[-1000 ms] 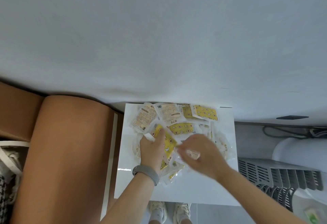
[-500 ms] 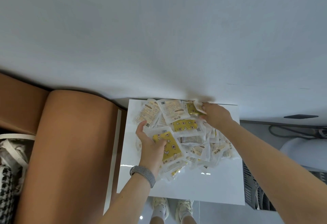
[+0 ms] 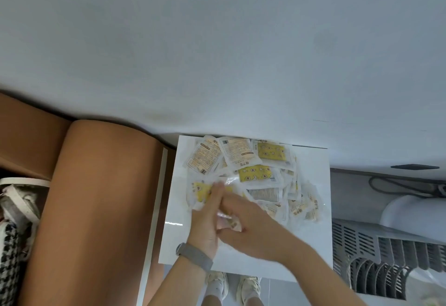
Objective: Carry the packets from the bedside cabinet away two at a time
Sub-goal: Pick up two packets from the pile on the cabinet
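A pile of white and yellow packets (image 3: pixel 255 172) covers the far half of the white bedside cabinet (image 3: pixel 310 245). My left hand (image 3: pixel 205 216), with a grey wristband, is at the pile's near left edge and holds a yellow packet (image 3: pixel 199 190) behind its straight fingers. My right hand (image 3: pixel 251 226) reaches across and meets the left hand, its fingers curled on a clear white packet (image 3: pixel 230 222) pressed between the two hands. Both hands are blurred, so the exact grip is unclear.
A brown padded headboard (image 3: pixel 96 209) stands close on the cabinet's left. On the right are a grey vented appliance (image 3: pixel 386 255) and a black cable (image 3: pixel 398 186). A white wall rises behind. My shoes (image 3: pixel 231 286) show below the cabinet's near edge.
My right hand came back from the pile's far right corner to my left hand, bringing a packet. The left hand shifted its yellow packet slightly left.
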Demonstrator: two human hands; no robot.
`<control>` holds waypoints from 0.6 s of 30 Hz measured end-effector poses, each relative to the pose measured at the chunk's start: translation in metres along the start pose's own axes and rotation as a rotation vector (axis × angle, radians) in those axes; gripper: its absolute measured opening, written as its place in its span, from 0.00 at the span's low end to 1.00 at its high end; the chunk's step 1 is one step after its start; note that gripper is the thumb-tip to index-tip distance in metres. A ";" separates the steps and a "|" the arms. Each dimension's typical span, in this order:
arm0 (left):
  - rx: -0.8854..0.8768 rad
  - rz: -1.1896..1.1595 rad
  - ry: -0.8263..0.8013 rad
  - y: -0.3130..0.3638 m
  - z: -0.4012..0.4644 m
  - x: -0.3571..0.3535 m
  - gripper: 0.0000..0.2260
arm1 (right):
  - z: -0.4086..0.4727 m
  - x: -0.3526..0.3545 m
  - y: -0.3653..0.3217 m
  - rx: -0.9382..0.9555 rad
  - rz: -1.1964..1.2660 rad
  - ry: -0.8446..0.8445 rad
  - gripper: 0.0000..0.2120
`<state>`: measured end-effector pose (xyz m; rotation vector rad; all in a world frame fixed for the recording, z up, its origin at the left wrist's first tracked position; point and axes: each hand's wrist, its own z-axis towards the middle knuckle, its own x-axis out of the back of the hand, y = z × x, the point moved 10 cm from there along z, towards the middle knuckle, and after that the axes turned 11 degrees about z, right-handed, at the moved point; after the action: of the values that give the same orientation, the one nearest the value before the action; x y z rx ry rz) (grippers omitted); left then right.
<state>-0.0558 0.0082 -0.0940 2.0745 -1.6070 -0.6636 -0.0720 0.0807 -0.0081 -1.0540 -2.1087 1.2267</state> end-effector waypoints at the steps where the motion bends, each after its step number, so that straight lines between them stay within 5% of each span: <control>1: 0.027 -0.025 0.029 -0.005 0.001 0.011 0.22 | 0.003 0.009 0.004 -0.055 0.069 -0.018 0.17; 4: 0.048 -0.009 0.098 -0.006 0.001 0.042 0.22 | 0.024 0.080 0.014 -0.085 0.040 0.417 0.07; 6: 0.009 0.028 0.125 0.002 0.001 0.053 0.21 | 0.049 0.107 0.014 -0.054 -0.196 0.611 0.16; 9: 0.006 0.066 0.156 0.012 0.002 0.059 0.17 | 0.103 0.097 0.049 -0.328 -0.606 0.419 0.41; 11: 0.012 0.074 0.158 0.017 0.004 0.058 0.15 | 0.122 0.088 0.072 -0.468 -0.783 0.329 0.47; 15: -0.002 0.074 0.147 0.027 0.005 0.058 0.13 | 0.133 0.083 0.080 -0.425 -0.934 0.391 0.30; 18: -0.007 0.067 0.159 0.030 0.006 0.062 0.12 | 0.125 0.087 0.076 -0.372 -0.805 0.436 0.25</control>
<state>-0.0695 -0.0589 -0.0878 2.0048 -1.5749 -0.4683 -0.1840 0.1110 -0.1334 -0.4346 -2.0933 0.2051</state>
